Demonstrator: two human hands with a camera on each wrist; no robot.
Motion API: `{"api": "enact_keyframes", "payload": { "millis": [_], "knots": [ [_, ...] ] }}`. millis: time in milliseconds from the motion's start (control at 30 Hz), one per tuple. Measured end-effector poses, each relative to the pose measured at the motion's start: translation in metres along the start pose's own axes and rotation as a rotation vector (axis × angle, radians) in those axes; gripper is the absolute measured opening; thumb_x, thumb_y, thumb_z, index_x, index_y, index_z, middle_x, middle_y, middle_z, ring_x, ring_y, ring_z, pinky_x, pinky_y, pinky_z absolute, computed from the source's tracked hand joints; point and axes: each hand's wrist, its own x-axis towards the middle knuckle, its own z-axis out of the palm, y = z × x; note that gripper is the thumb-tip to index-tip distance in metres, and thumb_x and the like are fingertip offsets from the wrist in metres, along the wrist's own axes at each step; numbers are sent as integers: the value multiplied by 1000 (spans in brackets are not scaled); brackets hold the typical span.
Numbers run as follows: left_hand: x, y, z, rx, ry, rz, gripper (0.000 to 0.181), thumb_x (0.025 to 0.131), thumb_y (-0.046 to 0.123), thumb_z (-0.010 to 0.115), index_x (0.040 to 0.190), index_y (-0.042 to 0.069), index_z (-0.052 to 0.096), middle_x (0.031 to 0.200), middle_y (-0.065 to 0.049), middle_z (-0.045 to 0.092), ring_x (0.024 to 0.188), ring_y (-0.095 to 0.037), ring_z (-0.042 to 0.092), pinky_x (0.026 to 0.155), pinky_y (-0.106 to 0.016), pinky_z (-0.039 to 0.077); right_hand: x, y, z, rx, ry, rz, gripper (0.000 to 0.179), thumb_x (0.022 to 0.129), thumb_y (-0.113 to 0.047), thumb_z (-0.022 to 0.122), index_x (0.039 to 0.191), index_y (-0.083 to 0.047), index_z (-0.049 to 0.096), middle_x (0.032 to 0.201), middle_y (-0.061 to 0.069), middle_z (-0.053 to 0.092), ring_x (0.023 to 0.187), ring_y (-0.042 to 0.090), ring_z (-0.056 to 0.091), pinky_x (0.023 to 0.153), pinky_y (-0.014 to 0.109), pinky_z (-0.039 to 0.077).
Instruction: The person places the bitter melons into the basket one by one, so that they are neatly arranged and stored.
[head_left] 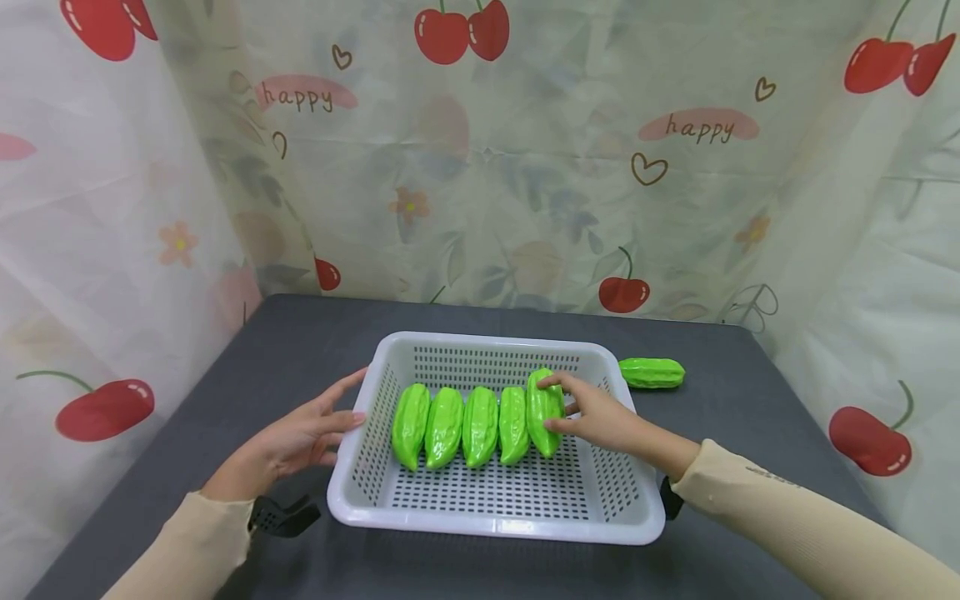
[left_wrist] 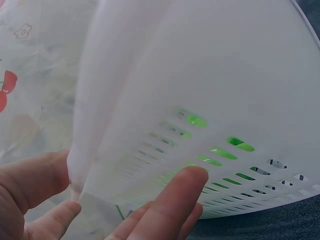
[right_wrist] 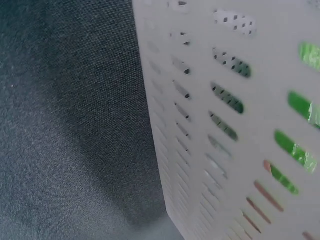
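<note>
A white perforated plastic basket (head_left: pixel 495 527) stands on the dark table, with several bright green, ridged bitter melons (head_left: pixel 446 427) lying side by side in it. My right hand (head_left: pixel 596 414) reaches over the basket's right side and holds the rightmost bitter melon (head_left: pixel 544 417) between thumb and fingers. On the left, my left hand (head_left: pixel 303 433) touches the basket's outer side and rim with loosely extended fingers. The left wrist view shows its fingertips (left_wrist: pixel 187 187) at the slotted wall (left_wrist: pixel 215 65). The right wrist view shows mostly the wall (right_wrist: pixel 200 145), with my right hand largely hidden behind it.
One more bitter melon (head_left: pixel 652 372) lies on the table (head_left: pixel 720 417) just outside the basket's right rear corner. A curtain (head_left: pixel 487 167) printed with cherries closes off the back and both sides.
</note>
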Motion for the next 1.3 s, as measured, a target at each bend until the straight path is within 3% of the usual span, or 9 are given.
{"api": "enact_keyframes", "payload": {
  "millis": [300,567,800,933,1100,1300],
  "knots": [
    [0,0,-1,5,-5,3,84,97,18,58,155,36,0,145,-27,40,111,-39,63,83,-60,53,0,-4,2,-68,-1,14,55,88,-23,71,137,-12,47,142,21,43,104,32,64,79,38,57],
    [0,0,0,11,-1,3,84,97,19,59,155,36,1,146,-28,38,111,-40,63,83,-60,53,0,-5,3,-98,-18,85,67,82,-28,77,140,-15,45,143,21,40,108,33,62,83,41,56],
    [-1,1,0,10,5,-1,84,97,19,59,155,36,1,147,-28,38,112,-39,63,83,-60,53,0,-6,2,-128,-34,76,65,86,-26,74,142,-12,44,137,20,47,104,28,63,81,38,56],
    [-1,1,0,14,1,1,84,97,18,59,155,36,1,147,-29,37,112,-40,63,83,-60,53,1,-6,1,-130,-60,62,66,88,-23,71,144,-8,41,137,20,52,108,31,63,86,42,55],
    [0,1,1,16,4,2,84,97,18,58,155,35,1,147,-29,36,112,-40,63,83,-60,53,2,-4,3,-135,-87,102,68,89,-22,70,146,-7,36,138,21,52,114,35,61,92,47,53],
    [-1,1,2,13,14,-2,85,96,18,60,155,35,1,147,-29,37,111,-40,63,83,-60,53,4,-4,3,-159,-96,126,72,86,-21,74,145,-9,36,136,21,53,108,30,64,87,44,55]
  ]
}}
